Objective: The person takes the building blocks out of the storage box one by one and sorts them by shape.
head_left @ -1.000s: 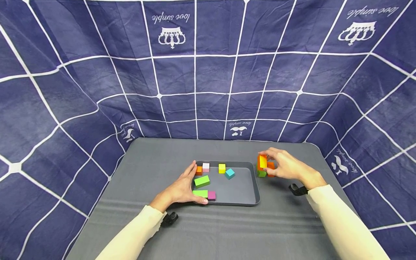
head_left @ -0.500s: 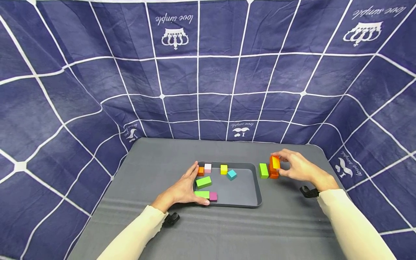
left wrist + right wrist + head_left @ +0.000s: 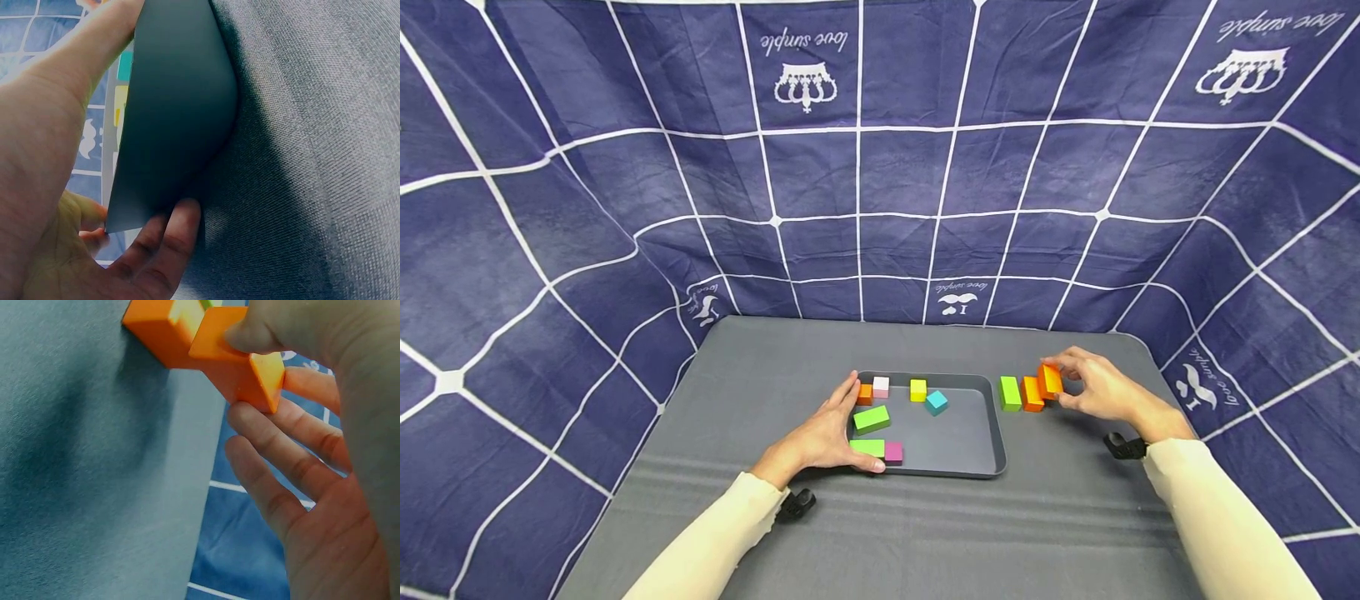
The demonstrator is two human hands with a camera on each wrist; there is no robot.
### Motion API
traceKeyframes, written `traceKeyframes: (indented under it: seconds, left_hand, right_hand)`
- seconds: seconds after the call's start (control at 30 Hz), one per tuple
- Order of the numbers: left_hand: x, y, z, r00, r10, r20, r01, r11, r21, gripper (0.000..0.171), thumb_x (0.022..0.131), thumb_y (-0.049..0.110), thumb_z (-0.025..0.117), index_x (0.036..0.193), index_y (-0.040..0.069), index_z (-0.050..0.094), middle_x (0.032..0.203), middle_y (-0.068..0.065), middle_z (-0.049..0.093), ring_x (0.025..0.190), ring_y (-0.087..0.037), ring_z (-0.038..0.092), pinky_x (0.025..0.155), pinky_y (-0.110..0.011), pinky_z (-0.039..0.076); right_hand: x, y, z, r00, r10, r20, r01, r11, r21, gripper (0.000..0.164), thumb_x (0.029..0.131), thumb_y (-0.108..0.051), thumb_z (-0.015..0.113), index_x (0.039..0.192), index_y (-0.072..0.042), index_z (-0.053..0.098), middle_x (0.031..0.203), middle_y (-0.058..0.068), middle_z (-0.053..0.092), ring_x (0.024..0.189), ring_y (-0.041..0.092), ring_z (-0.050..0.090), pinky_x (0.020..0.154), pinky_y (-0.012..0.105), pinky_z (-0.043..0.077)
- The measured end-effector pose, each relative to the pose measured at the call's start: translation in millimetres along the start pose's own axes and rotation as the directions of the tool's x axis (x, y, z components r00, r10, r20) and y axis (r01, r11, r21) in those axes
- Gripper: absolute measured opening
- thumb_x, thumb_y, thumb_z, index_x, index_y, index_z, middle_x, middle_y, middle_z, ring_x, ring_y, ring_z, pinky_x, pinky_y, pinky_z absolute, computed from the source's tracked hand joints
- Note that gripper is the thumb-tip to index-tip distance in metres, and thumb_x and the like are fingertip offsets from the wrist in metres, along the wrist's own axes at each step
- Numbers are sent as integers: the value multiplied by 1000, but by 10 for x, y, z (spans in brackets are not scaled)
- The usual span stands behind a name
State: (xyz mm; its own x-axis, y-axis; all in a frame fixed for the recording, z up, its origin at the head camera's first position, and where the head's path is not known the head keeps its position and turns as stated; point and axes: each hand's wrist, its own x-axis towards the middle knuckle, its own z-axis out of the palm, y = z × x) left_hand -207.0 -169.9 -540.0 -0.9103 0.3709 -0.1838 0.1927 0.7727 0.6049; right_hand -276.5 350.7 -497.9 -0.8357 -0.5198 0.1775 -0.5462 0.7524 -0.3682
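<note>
Centrally, gray tray (image 3: 951,442), seven blocks (image 3: 872,419) inside, left hand (image 3: 827,433) gripping it

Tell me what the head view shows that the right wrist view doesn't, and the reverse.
Only the head view: the left hand gripping the tray, which holds the pink cube, yellow cube, teal cube, magenta cube and other blocks.

Only the right wrist view: the palm side of the right hand.

Both: that hand holding an orange block, a second orange block nearby, a green block (just a sliver in the wrist view), the gray tabletop and the blue curtain.
</note>
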Motion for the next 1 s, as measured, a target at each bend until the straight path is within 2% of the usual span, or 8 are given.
traceKeyframes:
  seconds: [0.23,0.43,0.7,1.0]
  left_hand:
    - [-3,-3,0,1000,8,-5,-8,1000,0,160,74,63,109,188,10,11,200,-4,3,178,-48,32,140,-66,44]
    - [1,-8,-3,1000,9,-4,-9,1000,-4,159,74,62,109,188,9,11,200,-5,3,177,-50,32,139,-66,45]
    - [6,-10,-2,1000,8,-10,-8,1000,-1,160,74,62,109,188,9,11,200,-5,4,176,-52,33,140,-67,44]
    - [6,7,-4,1000,2,-4,-2,1000,1,159,74,63,109,188,9,11,200,-4,4,176,-51,33,140,-67,43]
  right_hand:
    - [-53,50,46,999,37,21,-37,999,-2,60,88,-1,93,145,6,75,127,19,77,109,37,79,90,58,73]
    - [-87,115,103,1000,19,7,-19,1000,-4,59,86,-1,95,141,7,77,127,19,79,106,36,81,87,52,73]
    - [-121,185,172,1000,14,11,-14,1000,4,59,84,0,95,140,8,77,125,17,80,104,33,82,90,54,74]
    - [-152,205,213,998,48,37,-50,998,38,58,86,3,94,141,8,77,129,22,80,105,33,83,93,55,74]
